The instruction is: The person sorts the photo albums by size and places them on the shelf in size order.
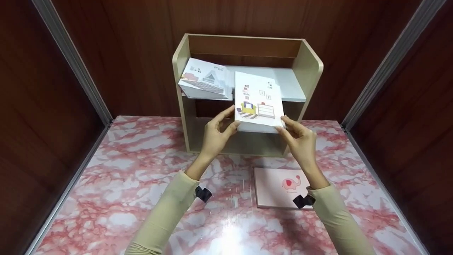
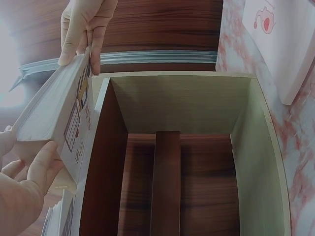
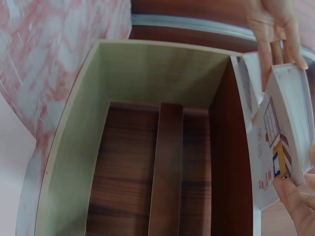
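Observation:
A thick white book (image 1: 260, 97) with a yellow armchair and a dresser drawn on its cover lies face up, its far part over the upper shelf (image 1: 288, 81) of a small wooden bookcase (image 1: 308, 67). My left hand (image 1: 214, 136) pinches its near left corner, thumb towards the front edge. At the near right corner, my right hand (image 1: 300, 141) grips it between thumb and fingers. The left wrist view shows the page block (image 2: 47, 105) between both hands. To its left, another white book (image 1: 207, 76) with a house drawing rests tilted on the same shelf.
A pink book (image 1: 270, 187) with a red elephant lies on the marbled red-and-white table (image 1: 141, 163), partly beneath my right forearm. The bookcase's lower compartment (image 2: 172, 103) holds no books in the wrist views. Dark wooden panels (image 1: 247, 17) enclose the back and sides.

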The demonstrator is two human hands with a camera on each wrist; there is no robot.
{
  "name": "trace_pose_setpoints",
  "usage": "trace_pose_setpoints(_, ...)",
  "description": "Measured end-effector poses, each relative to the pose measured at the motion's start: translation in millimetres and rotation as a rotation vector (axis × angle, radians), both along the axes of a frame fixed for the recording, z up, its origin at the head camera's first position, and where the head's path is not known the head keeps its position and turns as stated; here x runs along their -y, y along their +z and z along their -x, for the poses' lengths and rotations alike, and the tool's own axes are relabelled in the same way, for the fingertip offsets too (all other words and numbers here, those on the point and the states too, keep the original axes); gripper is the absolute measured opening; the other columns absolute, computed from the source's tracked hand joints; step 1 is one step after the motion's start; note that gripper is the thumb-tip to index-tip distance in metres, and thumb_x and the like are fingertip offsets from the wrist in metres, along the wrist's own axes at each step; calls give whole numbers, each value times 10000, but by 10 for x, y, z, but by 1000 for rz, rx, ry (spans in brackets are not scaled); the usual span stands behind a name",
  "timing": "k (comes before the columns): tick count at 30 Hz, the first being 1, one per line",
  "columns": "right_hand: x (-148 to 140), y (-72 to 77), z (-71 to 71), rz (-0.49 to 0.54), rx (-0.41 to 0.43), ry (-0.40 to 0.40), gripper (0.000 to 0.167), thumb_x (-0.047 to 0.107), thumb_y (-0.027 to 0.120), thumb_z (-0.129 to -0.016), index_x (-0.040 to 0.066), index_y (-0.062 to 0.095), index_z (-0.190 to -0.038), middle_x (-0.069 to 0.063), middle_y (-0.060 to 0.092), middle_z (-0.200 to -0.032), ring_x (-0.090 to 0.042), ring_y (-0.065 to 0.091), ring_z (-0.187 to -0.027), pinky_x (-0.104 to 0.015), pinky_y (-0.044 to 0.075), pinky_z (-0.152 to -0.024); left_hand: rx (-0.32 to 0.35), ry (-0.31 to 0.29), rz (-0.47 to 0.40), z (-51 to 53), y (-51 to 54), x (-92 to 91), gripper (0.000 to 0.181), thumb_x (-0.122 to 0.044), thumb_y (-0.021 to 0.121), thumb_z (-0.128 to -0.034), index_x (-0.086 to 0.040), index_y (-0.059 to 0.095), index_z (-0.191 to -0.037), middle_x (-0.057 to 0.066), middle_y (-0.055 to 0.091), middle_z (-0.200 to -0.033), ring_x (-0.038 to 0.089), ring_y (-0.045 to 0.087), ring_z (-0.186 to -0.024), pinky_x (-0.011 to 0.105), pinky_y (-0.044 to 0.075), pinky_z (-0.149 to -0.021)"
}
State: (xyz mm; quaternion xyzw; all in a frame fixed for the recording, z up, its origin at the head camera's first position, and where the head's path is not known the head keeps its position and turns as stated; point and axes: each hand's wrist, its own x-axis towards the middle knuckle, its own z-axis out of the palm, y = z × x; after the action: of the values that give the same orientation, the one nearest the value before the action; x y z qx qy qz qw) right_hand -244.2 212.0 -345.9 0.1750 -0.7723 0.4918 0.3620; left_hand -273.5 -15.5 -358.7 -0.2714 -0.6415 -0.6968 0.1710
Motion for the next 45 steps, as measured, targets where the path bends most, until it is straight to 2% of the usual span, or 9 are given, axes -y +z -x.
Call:
trace_pose_setpoints(7,7,24,11,-5,5,-3,295,21,719,-781,-79,666,-1054,-197,665,-1041,-127,664,-835,-139,519,-697,12,-15,11,-146,189,23,473,-36,609,-880,72,457,-1315,222,492,-1305,303,608,-1003,371,544,-786)
trace_pose_setpoints(11,16,27,21,-3,13,-10,294,22,721,-780,-74,669,-1052,-194,663,-1045,-118,659,-832,-127,514,-697,12,4,18,-155,207,19,466,-41,618,-874,73,472,-1302,231,499,-1289,338,610,-996,350,548,-777)
trace_pose_setpoints(15,22,30,26,3,14,-14,290,22,719,-781,-75,670,-1051,-194,661,-1052,-126,657,-828,-125,512,-704,24,-6,0,-147,210,14,458,-39,621,-872,71,479,-1293,232,516,-1254,366,596,-1021,360,546,-781)
trace_pose_setpoints(25,44,58,40,-6,3,-33,285,13,716,-781,-76,670,-1048,-197,661,-1049,-210,661,-826,-126,512,-708,33,-14,-8,-108,231,14,448,-39,612,-878,71,480,-1291,234,522,-1250,325,594,-1057,377,541,-793)
trace_pose_setpoints(37,51,94,68,-44,-3,-55,281,31,714,-789,-63,674,-1051,-185,666,-1046,-165,659,-804,-101,499,-684,33,-6,-9,-68,254,13,439,-37,607,-881,70,483,-1289,231,519,-1262,338,592,-1055,429,535,-795)
trace_pose_setpoints(41,52,107,75,-48,-12,-55,284,30,717,-785,-71,672,-1047,-187,665,-1046,-213,663,-816,-113,506,-700,15,2,-12,43,165,0,452,-64,620,-878,46,489,-1297,218,519,-1272,333,606,-1032,461,534,-782)
trace_pose_setpoints(45,53,124,78,-41,-11,-49,285,27,717,-784,-76,670,-1046,-192,666,-1040,-224,664,-822,-131,513,-716,3,18,-5,145,93,-18,465,-122,633,-877,-4,504,-1308,178,530,-1285,293,620,-1020,391,550,-760)
